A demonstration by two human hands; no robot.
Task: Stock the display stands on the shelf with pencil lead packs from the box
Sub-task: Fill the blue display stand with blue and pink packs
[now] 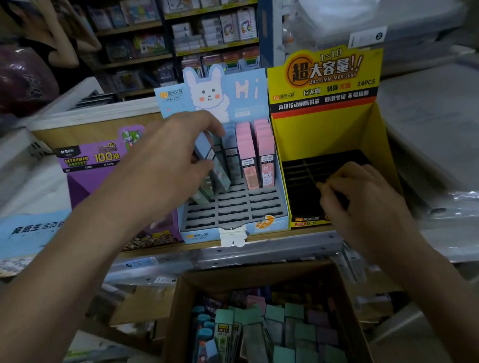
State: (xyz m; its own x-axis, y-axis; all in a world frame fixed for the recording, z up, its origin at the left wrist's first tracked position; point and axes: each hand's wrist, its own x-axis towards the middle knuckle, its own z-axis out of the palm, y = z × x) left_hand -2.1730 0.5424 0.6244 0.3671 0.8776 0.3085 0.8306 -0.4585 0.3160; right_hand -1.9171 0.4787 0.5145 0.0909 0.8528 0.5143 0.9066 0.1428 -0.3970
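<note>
Fingers of the left hand [174,156] are pinched on a blue pack [208,148], tilted over the left column of the blue stand [202,233]; it should be squared upright before seating. Fingers of the right hand [362,195] are curled in the yellow stand [373,137]; whether anything is held cannot be told.

Wooden shelf [303,231]
We are counting three stands sitting side by side on it: purple stand [95,171] at left, blue rabbit stand [234,209] in the middle, yellow stand [326,128] touching it at right.

Dim stationery shop. Wooden shelving [134,59] at back, crammed with colourful packets [226,25]. Blurred white stacks [376,8] at right, possibly plastic-wrapped paper. Person [65,51] standing far left.
</note>
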